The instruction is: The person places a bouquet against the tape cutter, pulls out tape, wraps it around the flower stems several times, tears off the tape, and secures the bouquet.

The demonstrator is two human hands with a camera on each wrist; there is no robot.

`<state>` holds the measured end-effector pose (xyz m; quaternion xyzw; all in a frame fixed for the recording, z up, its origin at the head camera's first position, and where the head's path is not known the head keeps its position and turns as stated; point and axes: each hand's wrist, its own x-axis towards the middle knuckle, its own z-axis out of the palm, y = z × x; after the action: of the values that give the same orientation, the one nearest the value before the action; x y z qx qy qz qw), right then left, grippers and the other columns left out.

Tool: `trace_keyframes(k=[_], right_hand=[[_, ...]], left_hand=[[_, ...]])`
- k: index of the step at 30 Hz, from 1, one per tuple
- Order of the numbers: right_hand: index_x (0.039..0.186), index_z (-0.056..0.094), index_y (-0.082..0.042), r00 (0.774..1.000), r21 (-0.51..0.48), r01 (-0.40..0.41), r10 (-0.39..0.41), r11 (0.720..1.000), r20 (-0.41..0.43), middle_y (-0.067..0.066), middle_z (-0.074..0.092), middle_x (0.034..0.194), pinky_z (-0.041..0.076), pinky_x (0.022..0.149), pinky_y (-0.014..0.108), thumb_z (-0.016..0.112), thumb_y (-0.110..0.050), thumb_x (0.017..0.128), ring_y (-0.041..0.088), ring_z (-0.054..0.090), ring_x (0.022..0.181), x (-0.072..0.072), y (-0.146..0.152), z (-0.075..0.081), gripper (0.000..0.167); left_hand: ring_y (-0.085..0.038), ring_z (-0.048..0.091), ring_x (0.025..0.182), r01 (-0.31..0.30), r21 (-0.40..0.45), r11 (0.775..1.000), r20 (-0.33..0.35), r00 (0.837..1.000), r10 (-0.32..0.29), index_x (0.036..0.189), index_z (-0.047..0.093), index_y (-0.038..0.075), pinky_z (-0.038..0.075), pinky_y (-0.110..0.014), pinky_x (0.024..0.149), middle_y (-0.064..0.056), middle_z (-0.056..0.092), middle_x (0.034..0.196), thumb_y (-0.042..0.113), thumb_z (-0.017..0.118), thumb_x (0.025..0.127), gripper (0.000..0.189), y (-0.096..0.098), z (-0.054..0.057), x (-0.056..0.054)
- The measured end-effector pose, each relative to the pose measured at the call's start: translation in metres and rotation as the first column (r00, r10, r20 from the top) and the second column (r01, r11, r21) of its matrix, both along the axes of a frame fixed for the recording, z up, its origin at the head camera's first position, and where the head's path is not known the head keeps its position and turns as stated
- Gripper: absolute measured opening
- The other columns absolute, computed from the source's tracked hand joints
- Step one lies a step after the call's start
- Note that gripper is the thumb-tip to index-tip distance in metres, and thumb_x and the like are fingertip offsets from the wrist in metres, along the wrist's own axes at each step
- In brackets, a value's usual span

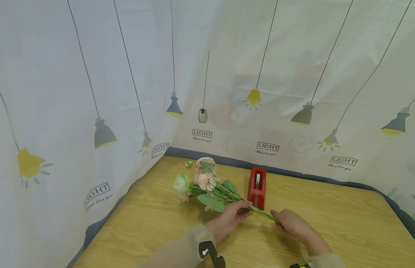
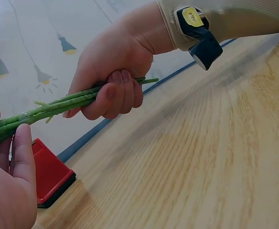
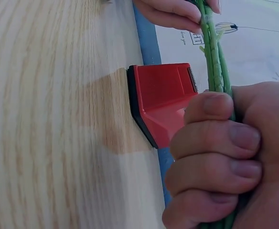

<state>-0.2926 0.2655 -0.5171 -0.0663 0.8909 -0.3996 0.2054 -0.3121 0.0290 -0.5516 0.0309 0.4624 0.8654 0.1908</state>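
Note:
A bunch of artificial flowers (image 1: 206, 181), with pink and pale green blooms and green leaves, slants above the table with its blooms to the left. Partway along the green stems (image 2: 53, 109), my left hand (image 1: 230, 219) pinches them between thumb and fingers. Curled tightly round the stem ends is my right hand (image 3: 216, 157); a short bit of stem pokes out past it in the left wrist view. Just behind the stems stands a red tape dispenser (image 1: 257, 188) with a black base, touched by neither hand.
The wood-grain table (image 1: 328, 219) spreads out under both hands. White cloth walls (image 1: 234, 104) printed with lamps rise behind it and along its left side, with a dark blue border (image 1: 284, 172) at the table's edge.

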Motion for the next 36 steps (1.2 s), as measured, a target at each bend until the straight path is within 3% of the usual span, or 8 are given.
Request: trace_keyframes(k=[5,11,26,36], right_hand=[[0.057,0.051,-0.017,0.992,0.077,0.107,-0.1,0.991,-0.082,-0.006,0.038,0.051,0.034,0.058,0.031,0.042,-0.041,0.115,0.011,0.028,0.051,0.005,-0.007,0.006,0.063],[0.059,0.055,-0.015,0.975,0.179,0.159,-0.126,0.971,-0.182,-0.005,0.038,0.052,0.029,0.053,0.028,0.044,-0.048,0.113,0.013,0.027,0.052,0.007,-0.012,0.01,0.064],[0.065,0.062,-0.013,0.911,0.229,0.168,-0.062,0.959,-0.409,-0.005,0.041,0.052,0.033,0.053,0.028,0.051,-0.041,0.113,0.012,0.033,0.049,0.007,-0.013,0.014,0.056],[0.074,0.063,-0.016,0.833,0.209,0.12,0.016,0.971,-0.553,-0.009,0.045,0.06,0.031,0.054,0.023,0.061,-0.032,0.109,0.005,0.033,0.053,0.006,-0.01,0.01,0.039]], left_hand=[[-0.008,0.071,0.083,-0.018,0.005,1.0,-0.006,1.0,0.018,0.085,0.074,0.017,0.063,-0.023,0.085,0.005,0.075,0.087,0.003,0.063,0.1,0.023,0.0,0.001,-0.001],[-0.006,0.07,0.084,-0.022,0.031,0.999,-0.021,1.0,0.023,0.088,0.067,0.019,0.062,-0.022,0.083,0.007,0.074,0.088,0.002,0.062,0.101,0.022,0.0,0.001,-0.003],[-0.008,0.073,0.089,-0.022,0.045,0.999,0.022,1.0,0.021,0.099,0.068,0.014,0.063,-0.022,0.087,0.002,0.075,0.094,0.007,0.067,0.102,0.007,-0.003,0.003,-0.004],[-0.009,0.074,0.086,-0.058,0.096,0.994,0.02,0.998,0.057,0.094,0.072,0.011,0.064,-0.02,0.081,-0.001,0.074,0.095,0.007,0.067,0.103,0.012,-0.002,0.004,-0.004]])
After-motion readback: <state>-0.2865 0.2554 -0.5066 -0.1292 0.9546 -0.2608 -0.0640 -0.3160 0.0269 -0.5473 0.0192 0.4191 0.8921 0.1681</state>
